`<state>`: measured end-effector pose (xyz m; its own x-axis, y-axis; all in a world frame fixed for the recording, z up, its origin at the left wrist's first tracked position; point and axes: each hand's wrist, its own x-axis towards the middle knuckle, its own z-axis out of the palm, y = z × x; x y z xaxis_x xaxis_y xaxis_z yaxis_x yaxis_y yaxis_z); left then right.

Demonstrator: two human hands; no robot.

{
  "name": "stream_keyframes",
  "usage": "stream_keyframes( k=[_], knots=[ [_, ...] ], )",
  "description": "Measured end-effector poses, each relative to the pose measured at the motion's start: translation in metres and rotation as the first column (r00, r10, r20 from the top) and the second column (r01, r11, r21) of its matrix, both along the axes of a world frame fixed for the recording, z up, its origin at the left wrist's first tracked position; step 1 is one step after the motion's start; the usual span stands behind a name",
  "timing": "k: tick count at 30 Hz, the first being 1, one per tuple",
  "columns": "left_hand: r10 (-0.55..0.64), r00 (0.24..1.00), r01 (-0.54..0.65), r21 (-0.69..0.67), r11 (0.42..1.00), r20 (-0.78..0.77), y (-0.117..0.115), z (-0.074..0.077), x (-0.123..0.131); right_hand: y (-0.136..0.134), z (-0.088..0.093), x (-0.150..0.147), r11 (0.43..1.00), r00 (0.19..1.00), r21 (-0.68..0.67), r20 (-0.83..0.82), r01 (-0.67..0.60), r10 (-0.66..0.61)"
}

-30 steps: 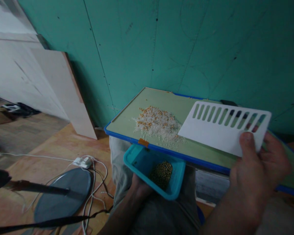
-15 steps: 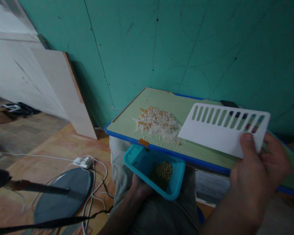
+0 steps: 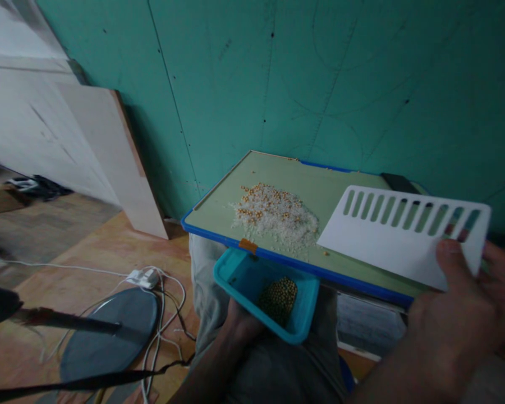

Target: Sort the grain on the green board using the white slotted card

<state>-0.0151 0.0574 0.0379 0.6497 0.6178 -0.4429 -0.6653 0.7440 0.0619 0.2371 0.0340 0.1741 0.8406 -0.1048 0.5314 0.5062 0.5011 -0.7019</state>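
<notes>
My left hand (image 3: 242, 324) grips a turquoise plastic tub (image 3: 225, 275) from beneath, just below the front edge of a pale green board (image 3: 219, 216) with a blue rim. Golden pea-like grains (image 3: 283, 294) lie heaped inside the tub. With thumb on top, my right hand (image 3: 467, 292) holds a flat white slotted plastic scraper (image 3: 374, 241) tilted over the board's right part. Left of the scraper spreads a pile of white rice-like grains (image 3: 273, 221) mixed with golden ones. One stray golden grain (image 3: 326, 253) sits near the scraper's lower left corner.
Behind the board stands a green wall (image 3: 219, 84). A dark flat object (image 3: 399, 183) lies at the board's back right. On the floor at left are a round grey stand base (image 3: 109, 336), white cables and a power strip (image 3: 143, 278). A pale panel (image 3: 109, 151) leans against the wall.
My right hand has moved right with the scraper, away from the pile. A stray golden grain has shifted right along the board. My left hand and the tub stay nearly still.
</notes>
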Motion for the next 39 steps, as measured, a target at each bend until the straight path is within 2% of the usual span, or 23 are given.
stream_keyframes(
  k=[2, 5, 11, 15, 20, 24, 28, 33, 36, 39],
  knots=[
    [0.008, 1.000, -0.008, -0.029, 1.000, -0.012, 0.002, -0.001, 0.000, 0.001, -0.002, 0.003, 0.999, 1.000, 0.010, 0.004, 0.031, -0.031],
    [0.013, 1.000, -0.012, -0.066, 0.998, 0.016, 0.005, -0.010, -0.002, 0.004, -0.005, 0.007, 0.997, 0.997, 0.034, -0.004, 0.073, -0.072],
    [-0.069, 0.995, 0.064, 0.066, 0.996, 0.067, 0.006, -0.026, -0.007, -0.002, 0.001, 0.007, 0.996, 0.996, -0.012, 0.013, 0.084, -0.084],
    [-0.073, 0.997, 0.070, 0.082, 0.994, 0.040, 0.006, -0.026, -0.009, -0.008, 0.008, 0.002, 0.998, 0.999, -0.036, -0.014, 0.050, -0.051],
    [-0.092, 0.995, 0.096, 0.098, 0.991, -0.047, 0.006, -0.021, -0.009, -0.006, 0.006, -0.004, 0.998, 0.999, -0.063, 0.030, 0.028, -0.027],
    [-0.086, 0.996, 0.086, 0.069, 0.994, -0.008, 0.006, -0.027, -0.007, -0.001, 0.003, -0.007, 0.999, 0.997, 0.012, 0.073, 0.040, -0.041],
    [-0.075, 0.996, 0.070, 0.104, 0.992, 0.046, 0.002, -0.036, -0.003, -0.004, -0.003, -0.004, 0.998, 0.995, -0.065, 0.095, -0.016, 0.022],
    [-0.076, 0.997, 0.074, 0.090, 0.993, 0.016, -0.002, -0.038, 0.000, -0.011, -0.013, 0.006, 0.972, 0.995, -0.232, 0.076, -0.044, 0.064],
    [-0.076, 0.996, 0.072, 0.084, 0.994, 0.053, -0.003, -0.040, -0.001, -0.012, -0.014, 0.007, 0.968, 0.994, -0.247, 0.090, -0.036, 0.060],
    [-0.077, 0.993, 0.065, 0.132, 0.989, 0.088, -0.002, -0.041, -0.002, -0.009, -0.011, 0.004, 0.974, 0.993, -0.212, 0.061, -0.082, 0.097]
  ],
)
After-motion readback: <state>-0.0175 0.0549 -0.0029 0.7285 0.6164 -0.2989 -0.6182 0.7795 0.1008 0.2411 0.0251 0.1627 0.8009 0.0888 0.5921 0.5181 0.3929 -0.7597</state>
